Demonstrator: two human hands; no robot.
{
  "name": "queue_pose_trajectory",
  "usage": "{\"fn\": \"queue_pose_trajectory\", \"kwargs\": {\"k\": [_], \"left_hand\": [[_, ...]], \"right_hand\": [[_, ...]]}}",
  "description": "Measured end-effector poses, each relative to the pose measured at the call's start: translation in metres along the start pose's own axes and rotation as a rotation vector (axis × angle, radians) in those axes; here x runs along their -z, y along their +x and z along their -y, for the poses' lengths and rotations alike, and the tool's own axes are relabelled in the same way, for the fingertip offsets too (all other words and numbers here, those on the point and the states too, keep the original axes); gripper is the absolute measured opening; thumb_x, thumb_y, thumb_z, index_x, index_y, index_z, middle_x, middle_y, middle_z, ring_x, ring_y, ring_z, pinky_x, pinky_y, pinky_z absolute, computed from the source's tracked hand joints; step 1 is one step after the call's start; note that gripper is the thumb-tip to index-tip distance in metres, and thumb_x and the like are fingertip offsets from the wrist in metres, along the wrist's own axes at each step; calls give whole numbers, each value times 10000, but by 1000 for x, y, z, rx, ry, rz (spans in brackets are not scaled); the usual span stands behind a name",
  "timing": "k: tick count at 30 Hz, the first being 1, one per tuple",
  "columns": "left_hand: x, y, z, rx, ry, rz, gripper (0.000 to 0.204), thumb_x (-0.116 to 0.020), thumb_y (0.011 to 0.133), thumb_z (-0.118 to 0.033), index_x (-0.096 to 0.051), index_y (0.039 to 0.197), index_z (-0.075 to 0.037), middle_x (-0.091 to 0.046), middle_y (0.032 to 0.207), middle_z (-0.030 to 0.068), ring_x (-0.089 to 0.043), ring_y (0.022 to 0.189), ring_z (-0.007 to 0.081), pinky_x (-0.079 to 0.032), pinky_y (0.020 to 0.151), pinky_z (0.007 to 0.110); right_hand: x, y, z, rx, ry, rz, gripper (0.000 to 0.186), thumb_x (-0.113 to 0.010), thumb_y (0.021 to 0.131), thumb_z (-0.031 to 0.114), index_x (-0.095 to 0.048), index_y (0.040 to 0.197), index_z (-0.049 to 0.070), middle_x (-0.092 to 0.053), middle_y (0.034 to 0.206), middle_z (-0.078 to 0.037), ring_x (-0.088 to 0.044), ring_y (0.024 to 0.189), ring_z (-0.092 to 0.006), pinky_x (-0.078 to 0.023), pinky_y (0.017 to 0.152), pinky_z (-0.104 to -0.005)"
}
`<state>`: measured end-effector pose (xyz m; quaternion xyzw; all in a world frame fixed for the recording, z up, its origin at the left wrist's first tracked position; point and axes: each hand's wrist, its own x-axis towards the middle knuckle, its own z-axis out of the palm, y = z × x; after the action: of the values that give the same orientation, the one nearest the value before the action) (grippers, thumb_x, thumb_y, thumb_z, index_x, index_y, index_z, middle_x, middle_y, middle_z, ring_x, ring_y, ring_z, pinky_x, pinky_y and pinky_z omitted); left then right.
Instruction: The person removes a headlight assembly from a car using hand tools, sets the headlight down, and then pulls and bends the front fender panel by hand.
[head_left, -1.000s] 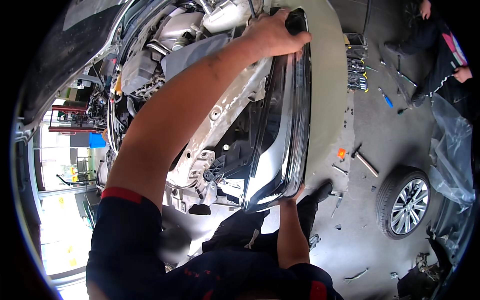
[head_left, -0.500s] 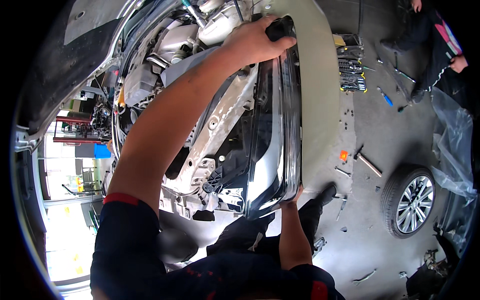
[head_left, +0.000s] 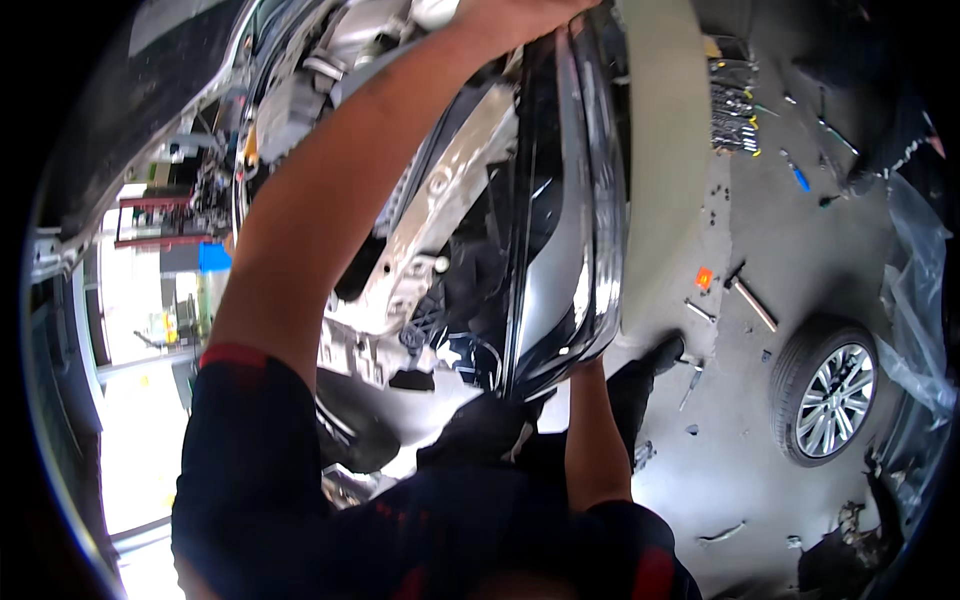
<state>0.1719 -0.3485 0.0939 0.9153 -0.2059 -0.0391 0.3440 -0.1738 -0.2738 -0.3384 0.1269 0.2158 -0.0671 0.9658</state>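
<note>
A long car headlight (head_left: 553,285) with a clear lens and black housing lies along the front of an opened-up car. At its far end my left hand (head_left: 525,18) is closed around it, partly cut off by the top edge of the view. The near end rests against my right hand (head_left: 588,370), which grips it from beneath, most of the fingers hidden behind the lamp. Beside the headlight, to the left, runs the scraped metal front crossmember (head_left: 425,200) of the car, with black brackets below it.
A pale green body panel (head_left: 668,150) curves close along the headlight's right side. On the floor are a wheel (head_left: 825,392), a hammer (head_left: 750,300), a blue-handled screwdriver (head_left: 796,172), an orange piece (head_left: 704,278) and a socket set (head_left: 735,120). Clear plastic sheeting (head_left: 915,310) hangs at right.
The view has shifted, so the near end of the headlight and my right hand appear higher and my left hand reaches the top edge. Both hands stay on the headlight.
</note>
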Motion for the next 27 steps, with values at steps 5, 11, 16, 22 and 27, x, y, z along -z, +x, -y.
{"fn": "queue_pose_trajectory", "kwargs": {"k": [5,11,16,22,27], "left_hand": [[13,1,24,-14,179,7,501,-700,862,-478,-729,1102,-39,-757,810,95,-733,741,231,-578,747,356],[31,-23,35,-14,216,-84,509,-671,864,-489,-727,1091,-36,-766,850,128,-748,790,266,-583,786,375],[48,-47,4,47,177,-24,452,-659,894,-397,-708,1104,0,-733,789,108,-712,731,227,-562,731,342],[52,-56,8,3,33,-62,358,-700,938,-327,-708,1060,9,-698,812,46,-625,723,141,-512,700,298],[48,-59,16,-74,123,-163,525,-732,946,-331,-643,1306,40,-732,1042,77,-645,927,140,-518,872,282]], "right_hand": [[-18,-6,8,-73,-36,4,666,-462,1016,551,-545,1450,53,-599,1425,-173,-625,1233,-358,-530,1022,-515],[-25,-30,11,-110,-68,-13,656,-455,1023,546,-544,1453,60,-598,1426,-173,-625,1234,-358,-528,1027,-513],[-23,-43,-1,-143,-30,-25,648,-449,1028,543,-543,1456,66,-598,1427,-173,-625,1234,-358,-526,1030,-511],[-31,-38,-16,-190,66,38,638,-441,1034,538,-543,1459,73,-597,1428,-173,-624,1235,-358,-523,1035,-509],[-33,-43,-3,-199,124,62,630,-435,1040,534,-542,1462,79,-597,1429,-173,-624,1236,-357,-521,1038,-507]]}}
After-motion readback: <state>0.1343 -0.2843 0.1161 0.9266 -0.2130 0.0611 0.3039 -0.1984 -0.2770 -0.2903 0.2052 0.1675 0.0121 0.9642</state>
